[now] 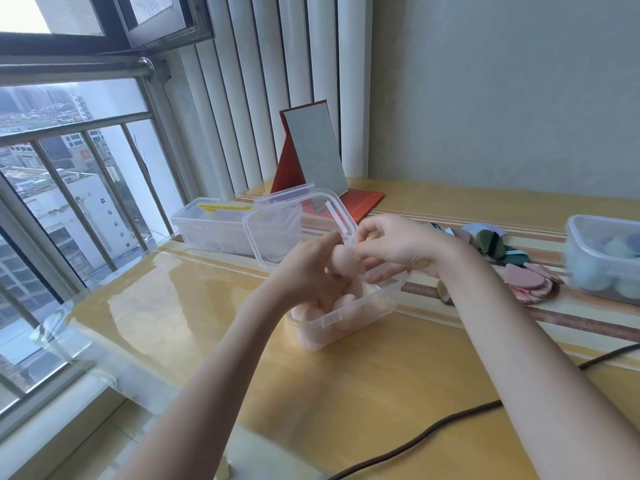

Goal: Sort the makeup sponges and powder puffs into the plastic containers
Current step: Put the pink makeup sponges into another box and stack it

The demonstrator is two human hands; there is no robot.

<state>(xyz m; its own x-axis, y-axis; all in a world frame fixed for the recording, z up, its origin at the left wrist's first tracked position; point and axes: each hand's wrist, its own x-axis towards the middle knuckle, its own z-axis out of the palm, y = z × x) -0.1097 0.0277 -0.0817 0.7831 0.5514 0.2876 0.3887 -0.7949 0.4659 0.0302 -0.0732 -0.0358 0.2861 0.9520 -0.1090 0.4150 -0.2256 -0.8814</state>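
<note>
Nearest you, a dark cable (426, 434) snakes across the yellow table (363, 382) toward its right edge, and your two bare forearms reach forward over it. Both hands meet above the clear box (332, 323) in the middle of the table, which already holds several pink sponges (341, 308). Your left hand (304, 268) has its fingers curled around a pink sponge (346, 261), holding it just over the box's far rim. Your right hand (391, 247) pinches the top end of that same sponge, with its lower fingers stretched out toward the box. Right behind your hands a clear lid (298, 226) stands tilted up. To the right, well apart from the box, a loose heap of flat puffs (526, 282) in pink, dark green and pale purple lies on the striped runner (554, 320), and just beside it at the frame edge sits a second clear tub (602, 258) with bluish-green sponges inside. Farther back on the left is a long clear case (211, 226) with a yellow clasp, and behind everything a red folding mirror (311, 154) stands upright near the wall
</note>
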